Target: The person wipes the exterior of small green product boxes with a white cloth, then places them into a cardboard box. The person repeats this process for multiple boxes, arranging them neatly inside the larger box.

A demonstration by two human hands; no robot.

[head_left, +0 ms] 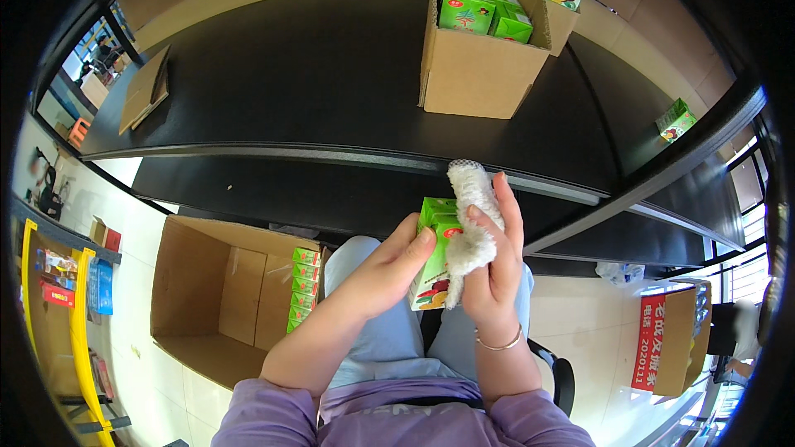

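Note:
Above my lap, my left hand (396, 263) grips a green juice carton (432, 271) by its left side, thumb across the front. The carton has red and yellow fruit printed low on it. A fluffy white cloth (472, 236) is bunched in my right hand (497, 269), pressed against or close beside the carton's right side. My right fingers point upward around the cloth, and a thin bracelet circles that wrist. The cloth covers part of the carton's right edge.
A cardboard box (480, 74) of green cartons stands on the black shelf (315, 74). Down left sits a large open cardboard box (199, 298) with a column of cartons (304, 285). A single carton (676, 121) stands far right, flattened cardboard (145, 89) far left. The shelf's metal edge (331, 153) runs ahead of my hands.

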